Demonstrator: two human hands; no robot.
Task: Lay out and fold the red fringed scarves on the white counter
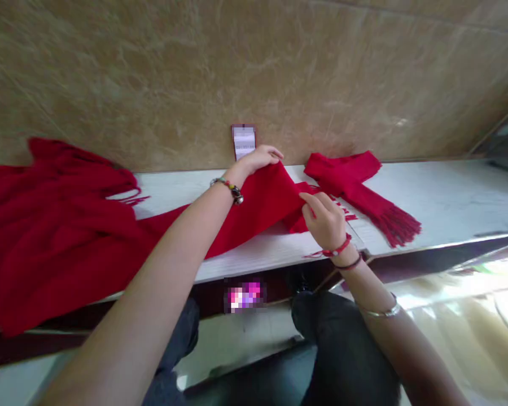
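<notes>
A long red scarf [258,208] stretches across the white tabletop, its right part raised between my hands. At its far upper corner, my left hand [260,159] is closed on the edge, palm down. The near right edge is pinched by my right hand [325,217], thumb against fingers. Below the lifted cloth, a red fringed part [298,220] lies on the table, partly hidden. Further left, the red cloth [59,225] lies in a loose, rumpled heap that hangs over the front edge.
Right of my hands lies a red scarf [355,186] folded crosswise, its fringe toward me. A phone [244,140] with a lit screen leans on the marbled wall [254,67] behind the white tabletop [449,197]. My legs are under the front edge.
</notes>
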